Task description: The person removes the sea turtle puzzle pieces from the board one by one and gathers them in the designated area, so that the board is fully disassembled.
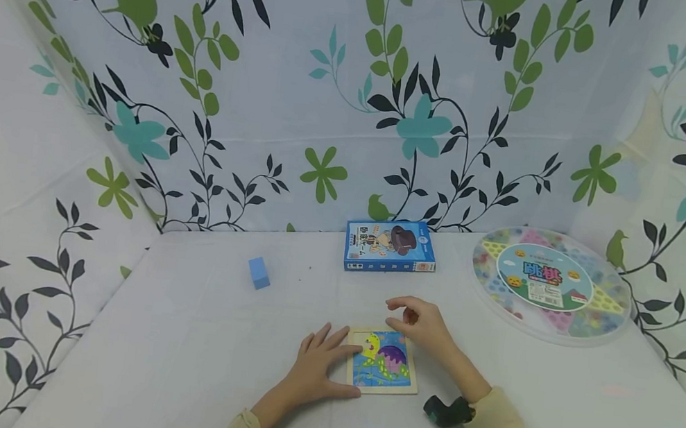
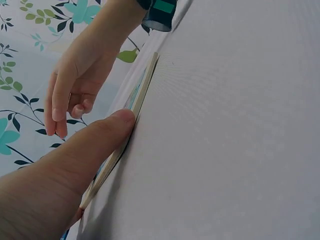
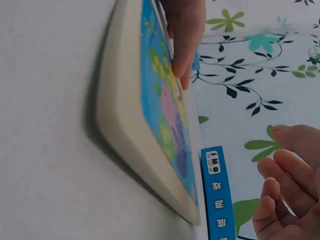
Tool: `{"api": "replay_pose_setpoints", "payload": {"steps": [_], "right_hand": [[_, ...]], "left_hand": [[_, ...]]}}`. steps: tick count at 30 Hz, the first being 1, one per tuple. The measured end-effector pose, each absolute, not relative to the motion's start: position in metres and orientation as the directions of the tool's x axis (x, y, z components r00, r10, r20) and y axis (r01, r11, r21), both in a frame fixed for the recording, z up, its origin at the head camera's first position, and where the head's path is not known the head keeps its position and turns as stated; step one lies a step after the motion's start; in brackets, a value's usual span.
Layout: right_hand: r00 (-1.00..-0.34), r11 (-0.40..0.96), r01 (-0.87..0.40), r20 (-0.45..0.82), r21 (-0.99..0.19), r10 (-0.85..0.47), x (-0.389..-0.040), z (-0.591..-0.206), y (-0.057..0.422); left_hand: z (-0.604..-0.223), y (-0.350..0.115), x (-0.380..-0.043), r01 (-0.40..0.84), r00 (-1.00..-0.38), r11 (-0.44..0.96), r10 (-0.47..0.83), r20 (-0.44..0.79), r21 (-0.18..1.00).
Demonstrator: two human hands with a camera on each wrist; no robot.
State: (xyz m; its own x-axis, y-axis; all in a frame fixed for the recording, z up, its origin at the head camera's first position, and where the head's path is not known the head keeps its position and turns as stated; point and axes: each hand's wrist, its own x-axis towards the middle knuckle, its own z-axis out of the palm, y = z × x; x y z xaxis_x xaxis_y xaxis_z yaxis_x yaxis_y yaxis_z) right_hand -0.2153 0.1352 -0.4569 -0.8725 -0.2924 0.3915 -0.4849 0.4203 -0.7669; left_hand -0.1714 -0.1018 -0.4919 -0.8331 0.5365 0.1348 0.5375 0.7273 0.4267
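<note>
A small square picture puzzle [image 1: 393, 364] in a pale wooden frame lies on the white table, its picture showing a yellow-and-purple turtle-like animal on blue. My left hand [image 1: 316, 364] rests at its left side with the fingers spread. The index fingertip lies on the picture, and the thumb [image 2: 107, 131] touches the frame's edge in the left wrist view. Over the puzzle's upper right corner hovers my right hand [image 1: 425, 326], its fingers loosely bent and nothing between them. In the right wrist view these fingers [image 3: 290, 175] are apart from the frame [image 3: 120, 100].
Behind the puzzle lies a blue game box [image 1: 390, 247]. A small blue block [image 1: 259, 273] is to the left of it. A round board-game set [image 1: 552, 281] in clear packaging sits at the back right. Patterned cloth [image 1: 267, 94] hangs along the table's back and sides.
</note>
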Motion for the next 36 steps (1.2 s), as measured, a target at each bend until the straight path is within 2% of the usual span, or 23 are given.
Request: {"api": "replay_pose_setpoints", "payload": {"steps": [7, 20, 36], "right_hand": [[-0.845, 0.457, -0.529, 0.392, -0.715, -0.364, -0.212, -0.472, 0.126], [-0.854, 0.52, -0.507, 0.321, -0.687, -0.41, -0.212, -0.486, 0.129], [-0.871, 0.552, -0.459, 0.23, -0.696, -0.435, -0.208, -0.48, 0.125]], "left_hand": [[-0.492, -0.102, -0.171, 0.549, -0.826, 0.719, 0.544, 0.147, 0.426], [-0.491, -0.102, -0.171, 0.543, -0.829, 0.725, 0.544, 0.131, 0.425], [-0.491, -0.102, -0.17, 0.545, -0.828, 0.724, 0.545, 0.134, 0.423]]}}
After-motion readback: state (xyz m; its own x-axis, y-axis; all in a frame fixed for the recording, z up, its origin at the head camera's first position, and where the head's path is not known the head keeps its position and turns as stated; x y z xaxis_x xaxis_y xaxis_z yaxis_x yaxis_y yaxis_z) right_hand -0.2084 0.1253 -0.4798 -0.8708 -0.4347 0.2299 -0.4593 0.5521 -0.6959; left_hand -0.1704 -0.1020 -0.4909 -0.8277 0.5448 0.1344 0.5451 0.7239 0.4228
